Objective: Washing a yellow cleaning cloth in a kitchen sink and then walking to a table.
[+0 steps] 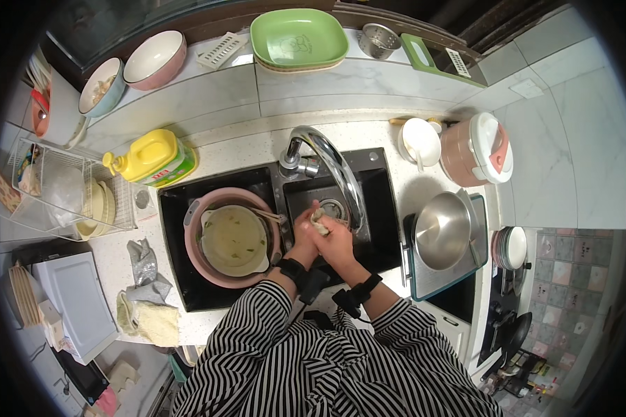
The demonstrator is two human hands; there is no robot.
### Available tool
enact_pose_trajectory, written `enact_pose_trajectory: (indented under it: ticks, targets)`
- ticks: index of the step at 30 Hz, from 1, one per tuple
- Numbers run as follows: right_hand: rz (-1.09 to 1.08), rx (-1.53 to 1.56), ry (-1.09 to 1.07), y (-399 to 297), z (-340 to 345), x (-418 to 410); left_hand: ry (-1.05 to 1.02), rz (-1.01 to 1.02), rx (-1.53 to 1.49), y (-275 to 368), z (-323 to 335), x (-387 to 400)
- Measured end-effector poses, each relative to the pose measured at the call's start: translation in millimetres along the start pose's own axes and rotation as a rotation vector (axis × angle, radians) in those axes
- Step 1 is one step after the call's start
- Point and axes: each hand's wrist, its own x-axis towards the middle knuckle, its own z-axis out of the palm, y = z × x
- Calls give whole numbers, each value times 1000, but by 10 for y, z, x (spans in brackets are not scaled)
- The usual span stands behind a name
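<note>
Over the right basin of a black double sink [381, 219], my left hand [305, 234] and my right hand [336, 242] press together around a crumpled, pale cloth [320, 221]. The curved chrome faucet [339, 167] arches just above and right of them, and a round drain strainer [334, 208] shows behind the fingers. In the left basin stands a pink plastic basin [193, 229] with a cream two-handled pot [235, 240] in it, holding cloudy liquid and green bits. Chopsticks [265, 213] lie across its edge, near my left hand.
A yellow detergent jug [159, 156] stands behind the sink's left side; cloths [154, 320] lie on the left counter. At right are a steel bowl [441, 232] on a glass-edged board [448, 284], a white bowl [422, 140] and a pink lidded container [467, 151]. Dishes line the back ledge.
</note>
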Motion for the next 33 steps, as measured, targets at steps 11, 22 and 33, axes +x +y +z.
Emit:
enact_pose_trajectory:
  ticks: [11,22,33]
  targets:
    - [-5,40,216,204,-93,164,-10,-106,423,-60,453,-244]
    - [-70,-95,229,776,-123,294,-90,-87,400,-115,556,-270]
    - [-80,-61,195,448,-216,373,-16,-265,381,76,512,-265]
